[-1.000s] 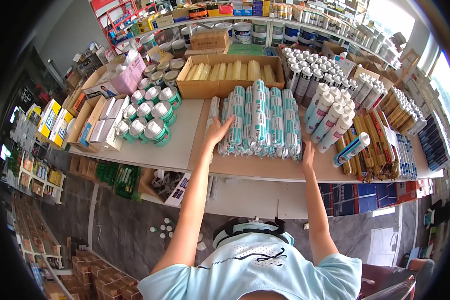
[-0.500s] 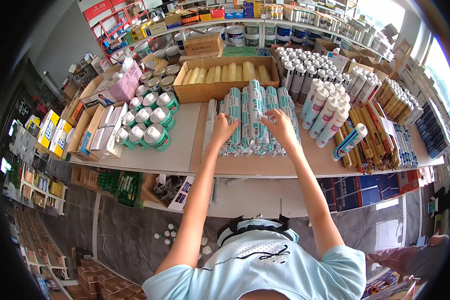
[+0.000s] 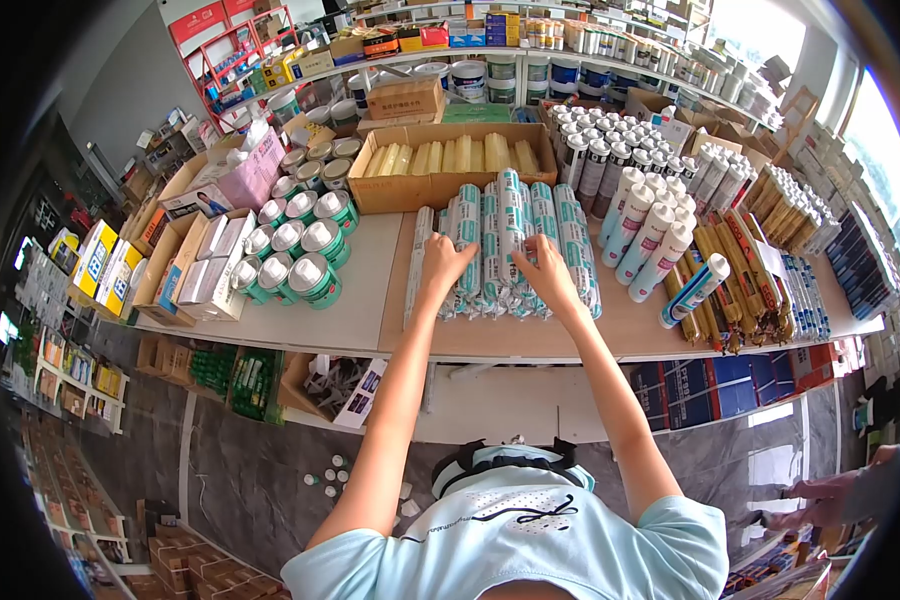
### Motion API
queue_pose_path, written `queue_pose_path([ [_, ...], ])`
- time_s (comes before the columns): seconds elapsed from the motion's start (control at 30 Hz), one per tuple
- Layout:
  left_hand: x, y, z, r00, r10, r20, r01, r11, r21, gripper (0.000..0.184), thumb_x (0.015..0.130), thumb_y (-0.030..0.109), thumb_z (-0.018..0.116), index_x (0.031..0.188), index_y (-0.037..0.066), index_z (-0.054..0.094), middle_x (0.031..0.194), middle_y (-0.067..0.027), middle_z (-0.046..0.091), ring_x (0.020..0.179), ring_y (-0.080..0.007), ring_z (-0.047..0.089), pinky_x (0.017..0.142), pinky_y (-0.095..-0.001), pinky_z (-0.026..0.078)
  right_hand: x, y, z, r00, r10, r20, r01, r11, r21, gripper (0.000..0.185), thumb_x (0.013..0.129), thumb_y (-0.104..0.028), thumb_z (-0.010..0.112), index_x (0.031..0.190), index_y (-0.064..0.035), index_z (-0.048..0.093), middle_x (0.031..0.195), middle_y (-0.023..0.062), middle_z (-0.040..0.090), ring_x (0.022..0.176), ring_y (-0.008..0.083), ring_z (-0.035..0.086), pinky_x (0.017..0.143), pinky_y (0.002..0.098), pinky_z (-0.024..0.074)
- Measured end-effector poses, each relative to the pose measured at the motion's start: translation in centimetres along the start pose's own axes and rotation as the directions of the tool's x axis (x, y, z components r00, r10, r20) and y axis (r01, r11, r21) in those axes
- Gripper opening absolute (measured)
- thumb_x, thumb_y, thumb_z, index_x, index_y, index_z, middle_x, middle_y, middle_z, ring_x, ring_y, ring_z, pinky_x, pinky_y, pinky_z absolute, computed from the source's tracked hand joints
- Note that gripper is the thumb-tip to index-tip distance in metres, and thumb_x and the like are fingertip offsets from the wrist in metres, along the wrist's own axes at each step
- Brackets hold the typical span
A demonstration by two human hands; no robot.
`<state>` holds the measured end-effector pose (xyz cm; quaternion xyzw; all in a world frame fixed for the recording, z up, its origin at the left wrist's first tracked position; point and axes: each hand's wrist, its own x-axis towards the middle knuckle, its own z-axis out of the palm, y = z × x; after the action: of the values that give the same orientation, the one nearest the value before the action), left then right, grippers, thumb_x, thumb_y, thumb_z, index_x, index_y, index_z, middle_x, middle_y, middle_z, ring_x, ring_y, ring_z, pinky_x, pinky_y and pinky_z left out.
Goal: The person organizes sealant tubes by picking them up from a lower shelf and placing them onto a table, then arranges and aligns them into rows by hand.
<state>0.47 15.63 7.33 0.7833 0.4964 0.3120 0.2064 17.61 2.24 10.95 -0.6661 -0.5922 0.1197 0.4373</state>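
Observation:
Foil sausage packs of sealant (image 3: 489, 245), white with teal print, lie side by side in a stacked row on the table, their crimped ends towards me. My left hand (image 3: 446, 264) is curled over packs on the left of the row, thumb on the inner side; its fingertips are partly hidden. My right hand (image 3: 548, 272) is bent against a raised sealant sausage (image 3: 510, 215) on top of the pile, thumb and fingers at its right side. Both hands touch the packs from the near side.
Behind the row stands an open carton (image 3: 410, 193) of yellowish packs. White-lidded cans (image 3: 315, 278) are at left. Upright cartridges (image 3: 660, 250) and gold sausage packs (image 3: 735, 270) sit at right, beside a leaning blue-and-white cartridge (image 3: 695, 290). A person (image 3: 830, 500) is at lower right.
My right hand has moved left and towards me, its thumb now against the raised sausage. My left hand stays at the left packs. The camera view has shifted slightly.

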Motion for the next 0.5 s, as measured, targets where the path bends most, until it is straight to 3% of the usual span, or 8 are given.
queue_pose_path([
  [0.13,-0.6,-0.4,-0.2,1.0,-0.014,-0.011,0.014,1.0,0.012,0.054,0.075,0.042,0.069,0.075,-0.011,0.06,0.09,-0.0271,0.06,0.086,-0.039,0.058,0.079,-0.0447,0.048,-0.2,0.5,0.4,0.999,-0.023,-0.024,0.024,0.999,0.026,0.042,0.088,-0.03,0.062,0.106,0.0058,0.049,0.104,0.0244,0.056,0.094,0.0373,0.059,0.082,0.0422,0.0476],
  [0.2,-0.4,-1.9,0.1,0.996,-0.018,-0.091,-0.006,0.969,-0.246,0.044,0.079,0.034,0.067,0.075,-0.009,0.06,0.081,-0.0251,0.063,0.077,-0.0397,0.061,0.073,-0.0453,0.049,-0.2,0.6,0.2,0.999,-0.028,-0.036,0.03,0.999,0.038,0.042,0.088,-0.03,0.062,0.106,0.006,0.05,0.104,0.0242,0.057,0.094,0.037,0.059,0.082,0.0418,0.0474],
  [0.27,-0.6,-3.6,0.5,0.983,0.05,-0.177,-0.091,0.969,-0.232,0.037,0.083,0.028,0.065,0.077,-0.008,0.06,0.076,-0.0254,0.064,0.074,-0.0415,0.063,0.07,-0.0459,0.05,-0.2,0.5,0.0,1.0,0.022,0.014,-0.023,0.999,0.033,0.041,0.09,-0.031,0.061,0.107,0.004,0.051,0.106,0.0197,0.058,0.098,0.03,0.06,0.084,0.037,0.0472],
  [0.33,-1.0,-4.2,0.1,0.999,0.03,-0.036,-0.031,0.999,-0.022,0.035,0.084,0.03,0.064,0.086,-0.004,0.063,0.087,-0.023,0.066,0.085,-0.0385,0.063,0.073,-0.0421,0.05,-0.3,0.6,0.2,1.0,0.004,-0.008,-0.004,0.997,0.071,0.041,0.089,-0.031,0.061,0.104,0.0051,0.051,0.104,0.022,0.057,0.095,0.0341,0.059,0.083,0.0391,0.0471],
  [0.37,-1.1,-4.4,0.1,0.999,0.039,-0.018,-0.039,0.999,-0.019,0.035,0.081,0.027,0.065,0.089,-0.007,0.063,0.084,-0.0267,0.065,0.083,-0.0419,0.063,0.074,-0.0453,0.051,-0.4,0.6,0.3,0.999,-0.015,-0.03,0.018,0.994,0.105,0.041,0.088,-0.031,0.062,0.101,0.0061,0.051,0.103,0.0243,0.057,0.093,0.0382,0.058,0.081,0.0412,0.047],
  [0.5,-1.1,-3.8,-0.5,0.997,-0.056,0.057,0.058,0.998,-0.035,0.037,0.08,0.028,0.067,0.091,-0.007,0.063,0.088,-0.0265,0.065,0.086,-0.0404,0.064,0.075,-0.0441,0.051,-0.4,0.5,0.3,0.998,-0.034,-0.058,0.039,0.995,0.089,0.04,0.087,-0.03,0.063,0.099,0.0056,0.05,0.101,0.0243,0.057,0.09,0.0388,0.058,0.079,0.0412,0.0473],
])
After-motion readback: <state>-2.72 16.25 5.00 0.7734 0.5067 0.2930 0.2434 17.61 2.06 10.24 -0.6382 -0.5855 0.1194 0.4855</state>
